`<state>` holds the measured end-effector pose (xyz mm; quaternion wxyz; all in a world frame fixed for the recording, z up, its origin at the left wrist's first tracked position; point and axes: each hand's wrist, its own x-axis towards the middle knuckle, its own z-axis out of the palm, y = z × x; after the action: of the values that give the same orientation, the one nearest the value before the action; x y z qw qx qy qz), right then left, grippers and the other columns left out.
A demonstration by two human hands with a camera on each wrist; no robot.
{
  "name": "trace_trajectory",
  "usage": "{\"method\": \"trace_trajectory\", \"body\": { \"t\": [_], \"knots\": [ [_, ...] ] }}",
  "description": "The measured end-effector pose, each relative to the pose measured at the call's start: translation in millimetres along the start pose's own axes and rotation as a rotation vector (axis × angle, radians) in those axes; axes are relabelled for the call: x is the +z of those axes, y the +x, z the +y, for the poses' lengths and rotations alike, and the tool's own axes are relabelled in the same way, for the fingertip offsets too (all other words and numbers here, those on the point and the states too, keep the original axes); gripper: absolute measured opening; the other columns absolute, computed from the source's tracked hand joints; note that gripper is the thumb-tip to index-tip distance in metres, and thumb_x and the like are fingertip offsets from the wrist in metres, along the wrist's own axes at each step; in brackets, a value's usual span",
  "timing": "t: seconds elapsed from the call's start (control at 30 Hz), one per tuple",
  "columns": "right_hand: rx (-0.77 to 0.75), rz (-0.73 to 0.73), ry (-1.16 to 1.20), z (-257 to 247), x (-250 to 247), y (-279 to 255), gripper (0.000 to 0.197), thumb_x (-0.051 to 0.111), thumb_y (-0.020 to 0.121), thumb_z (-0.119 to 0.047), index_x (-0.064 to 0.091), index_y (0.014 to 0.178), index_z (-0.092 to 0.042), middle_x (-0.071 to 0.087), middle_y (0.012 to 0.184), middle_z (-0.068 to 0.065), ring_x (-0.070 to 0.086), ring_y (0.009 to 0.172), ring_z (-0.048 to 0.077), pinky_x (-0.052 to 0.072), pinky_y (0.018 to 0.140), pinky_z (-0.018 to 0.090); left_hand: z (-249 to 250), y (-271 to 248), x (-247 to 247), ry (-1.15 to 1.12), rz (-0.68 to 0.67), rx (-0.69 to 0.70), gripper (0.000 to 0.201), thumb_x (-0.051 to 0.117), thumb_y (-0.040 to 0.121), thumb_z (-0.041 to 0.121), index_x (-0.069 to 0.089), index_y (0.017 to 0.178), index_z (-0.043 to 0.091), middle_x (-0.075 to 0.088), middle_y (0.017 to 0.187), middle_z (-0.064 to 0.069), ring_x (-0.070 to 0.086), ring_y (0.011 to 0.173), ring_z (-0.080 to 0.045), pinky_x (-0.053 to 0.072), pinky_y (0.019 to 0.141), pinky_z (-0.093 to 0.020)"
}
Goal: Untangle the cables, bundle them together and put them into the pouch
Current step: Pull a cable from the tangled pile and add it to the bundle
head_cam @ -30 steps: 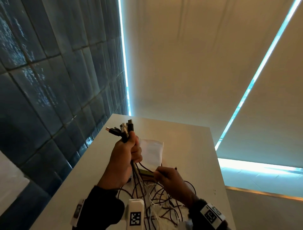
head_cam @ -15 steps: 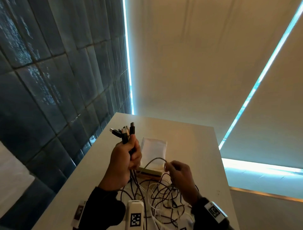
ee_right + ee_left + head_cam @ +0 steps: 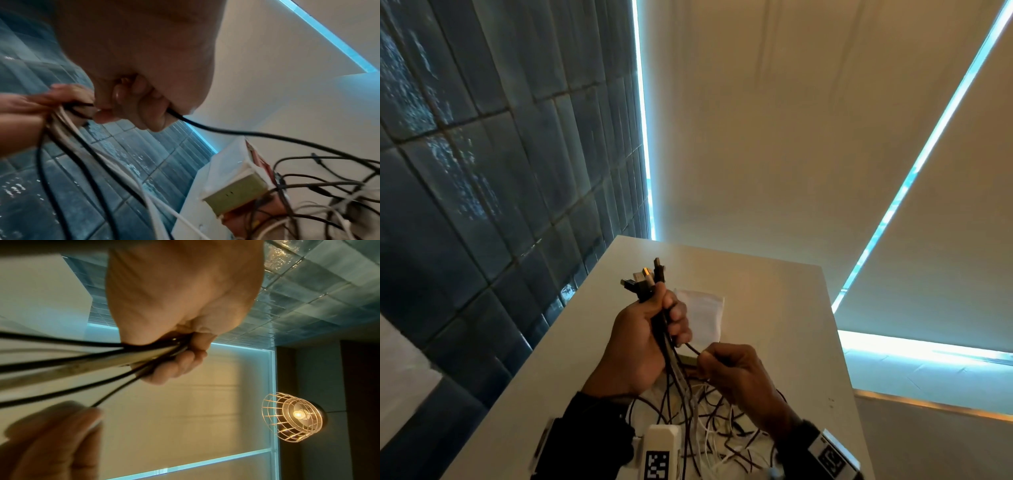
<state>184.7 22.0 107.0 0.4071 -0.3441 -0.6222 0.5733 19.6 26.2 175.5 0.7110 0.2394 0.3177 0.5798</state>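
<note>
The left hand (image 3: 642, 339) is curled tight round a bunch of cables (image 3: 671, 363), plug ends (image 3: 645, 279) sticking up above the fist. The right hand (image 3: 736, 373), just beside it, pinches one dark cable (image 3: 226, 129) that runs out of the bunch. Below the left hand, the rest lies in a messy pile (image 3: 709, 425) on the table (image 3: 774, 291). The white pouch (image 3: 703, 315) lies flat just behind the left hand. To do this well, I think: keep the fist firm, slide the pinch slowly along that cable, and stop at any snag instead of yanking.
</note>
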Motion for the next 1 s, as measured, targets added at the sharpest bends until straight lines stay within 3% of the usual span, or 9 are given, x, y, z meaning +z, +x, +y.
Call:
{"method": "trace_trajectory", "body": {
  "t": [0.07,0.27,0.4,0.53,0.7,0.87,1.0],
  "knots": [
    [0.041,0.012,-0.025,13,-5,0,0.026,0.053,0.097,-0.012,0.059,0.072,-0.006,0.044,0.046,-0.014,0.035,0.041,-0.001,0.029,0.045,0.01,3,2,0,0.001,-0.014,0.042,0.031,0.042,0.092,0.03,0.045,0.066,0.014,0.034,0.059,0.0,0.029,0.047,-0.011,0.027,0.047,-0.025],
    [0.078,0.02,-0.098,51,-12,3,0.026,0.053,0.097,-0.02,0.061,0.074,-0.011,0.042,0.05,-0.013,0.033,0.045,0.002,0.028,0.045,0.015,3,0,0,0.138,-0.022,0.109,0.031,0.04,0.095,0.028,0.043,0.069,0.011,0.027,0.054,0.003,0.022,0.043,-0.008,0.014,0.047,-0.027],
    [0.096,0.026,-0.141,69,-13,7,0.028,0.055,0.097,-0.025,0.062,0.069,-0.022,0.044,0.056,-0.011,0.036,0.051,0.005,0.03,0.05,0.019,2,-1,-1,0.17,0.006,0.122,0.036,0.037,0.099,0.027,0.044,0.067,0.011,0.025,0.052,0.003,0.02,0.042,-0.008,0.013,0.046,-0.026],
    [0.151,0.023,-0.204,81,-17,6,0.029,0.054,0.098,-0.02,0.061,0.07,-0.018,0.048,0.055,-0.012,0.04,0.052,0.002,0.033,0.051,0.014,5,-4,0,0.207,0.043,0.147,0.037,0.038,0.099,0.026,0.046,0.066,0.013,0.025,0.052,0.004,0.019,0.043,-0.008,0.012,0.047,-0.026],
    [0.235,0.065,-0.363,104,-26,-3,0.036,0.055,0.096,-0.018,0.061,0.062,-0.026,0.054,0.059,-0.013,0.046,0.058,0.001,0.037,0.058,0.015,14,-9,-2,0.211,0.056,0.177,0.037,0.036,0.1,0.026,0.044,0.067,0.013,0.024,0.052,0.003,0.019,0.042,-0.008,0.013,0.046,-0.025],
    [0.342,0.167,-0.371,106,-33,-7,0.033,0.055,0.095,-0.016,0.063,0.063,-0.014,0.052,0.06,-0.004,0.045,0.056,0.006,0.036,0.055,0.022,10,-11,-5,0.216,0.07,0.168,0.035,0.038,0.098,0.027,0.044,0.066,0.012,0.023,0.051,0.003,0.018,0.042,-0.008,0.013,0.045,-0.024],
    [0.367,0.368,-0.134,70,-24,5,0.028,0.058,0.093,-0.016,0.065,0.067,-0.007,0.047,0.05,-0.005,0.039,0.044,0.005,0.032,0.045,0.023,6,-9,-4,0.249,0.093,0.147,0.036,0.038,0.1,0.027,0.045,0.067,0.013,0.025,0.05,0.003,0.02,0.041,-0.008,0.015,0.043,-0.024]
  ]
}}
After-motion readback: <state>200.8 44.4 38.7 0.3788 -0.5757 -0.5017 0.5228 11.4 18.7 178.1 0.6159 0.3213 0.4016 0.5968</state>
